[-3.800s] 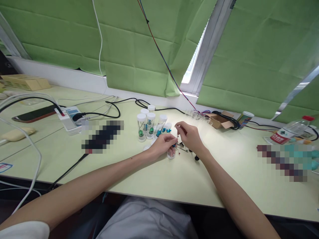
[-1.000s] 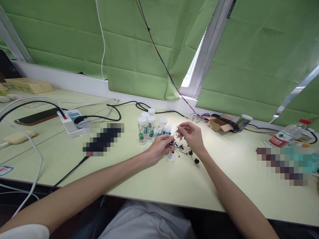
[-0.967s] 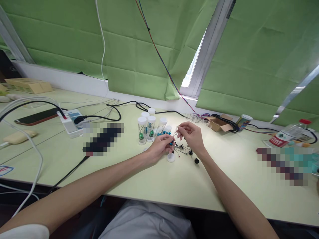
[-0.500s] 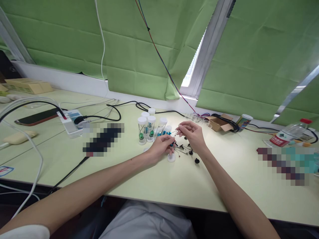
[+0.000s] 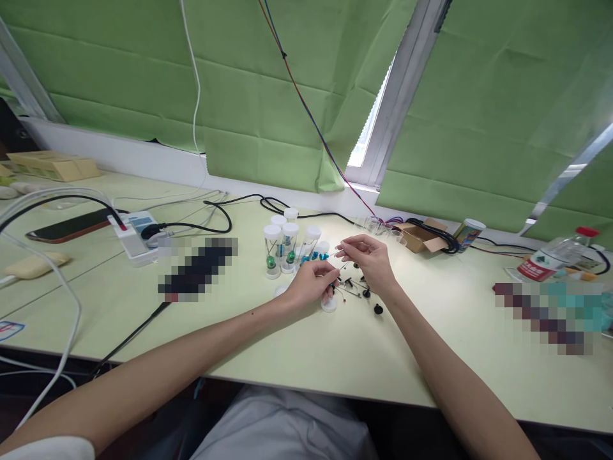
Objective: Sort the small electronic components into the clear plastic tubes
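Note:
My left hand (image 5: 313,282) is closed in a pinch low over the table, with thumb and forefinger together. What it holds is mostly hidden by the fingers; a small dark bit shows below them. Slightly higher and to the right, my right hand (image 5: 366,257) pinches a thin metal rod, too fine to see clearly. Beneath both hands lie thin metal rods with black round knobs (image 5: 378,309). A white cap (image 5: 329,305) rests just below my left fingers. Behind that hand stand clear tubes with white lids (image 5: 272,252), some holding green balls. Small blue parts (image 5: 324,256) lie beside them.
A power strip (image 5: 136,236) with cables sits at the left, near a phone (image 5: 71,225). Toward the back right are an open cardboard box (image 5: 421,235), a printed canister (image 5: 468,235) and a plastic bottle with a red cap (image 5: 550,259). Blurred dark patches cover two objects.
The blue piece seen at my left fingertips is no longer visible there. My right fingers have shifted slightly left. The tubes and loose parts stay put.

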Tool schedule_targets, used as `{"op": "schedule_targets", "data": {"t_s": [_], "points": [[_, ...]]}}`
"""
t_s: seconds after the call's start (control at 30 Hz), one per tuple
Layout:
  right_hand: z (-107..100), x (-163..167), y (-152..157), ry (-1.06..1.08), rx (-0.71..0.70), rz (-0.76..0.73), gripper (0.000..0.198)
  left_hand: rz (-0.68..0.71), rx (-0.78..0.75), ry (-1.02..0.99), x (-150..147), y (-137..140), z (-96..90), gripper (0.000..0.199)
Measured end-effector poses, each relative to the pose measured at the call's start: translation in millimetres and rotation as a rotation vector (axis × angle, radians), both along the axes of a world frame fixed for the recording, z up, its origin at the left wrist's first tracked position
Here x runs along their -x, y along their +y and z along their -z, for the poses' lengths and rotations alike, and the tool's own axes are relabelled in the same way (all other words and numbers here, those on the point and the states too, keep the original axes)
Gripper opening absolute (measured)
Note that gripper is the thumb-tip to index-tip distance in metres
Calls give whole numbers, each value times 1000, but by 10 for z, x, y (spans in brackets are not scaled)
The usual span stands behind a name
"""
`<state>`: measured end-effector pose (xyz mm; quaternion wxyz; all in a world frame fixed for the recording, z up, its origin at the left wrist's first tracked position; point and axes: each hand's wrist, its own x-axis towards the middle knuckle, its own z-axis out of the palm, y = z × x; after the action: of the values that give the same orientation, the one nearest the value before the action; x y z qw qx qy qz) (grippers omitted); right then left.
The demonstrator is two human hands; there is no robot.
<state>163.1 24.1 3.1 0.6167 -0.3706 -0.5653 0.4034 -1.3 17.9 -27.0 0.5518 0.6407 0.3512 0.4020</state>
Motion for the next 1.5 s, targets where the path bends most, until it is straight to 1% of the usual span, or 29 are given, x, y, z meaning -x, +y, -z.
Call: {"op": "schedule_targets", "data": {"t_s": [0.17,0.3,0.37,0.5,0.57,0.63,0.77,0.87,0.93,1.13,1.5], "points": [[-1,36,-27,32,-20,-7,28,-44,-140,38,6,-32,21,27],[-23,101,-83,30,-81,58,22,-84,-189,53,8,-38,46,24],[-39,136,-116,-36,-119,84,18,-86,-194,52,10,-40,45,24],[-34,174,-171,-154,-261,133,12,-71,-166,27,11,-55,24,25],[7,166,-195,-191,-326,183,11,-60,-133,11,9,-68,17,24],[74,141,-220,-211,-355,249,10,-57,-105,-3,6,-83,13,23],[202,81,-258,-235,-280,308,12,-55,-77,-35,0,-113,0,23],[229,72,-258,-206,-212,322,14,-40,-49,-70,-10,-111,-7,25],[222,87,-254,-196,-194,316,15,-26,-15,-106,-18,-95,-5,27],[209,137,-274,-247,-202,263,13,-25,64,-155,-33,-47,12,31],[206,92,-260,-283,-222,287,13,-32,146,-212,-29,-32,29,32]]}}
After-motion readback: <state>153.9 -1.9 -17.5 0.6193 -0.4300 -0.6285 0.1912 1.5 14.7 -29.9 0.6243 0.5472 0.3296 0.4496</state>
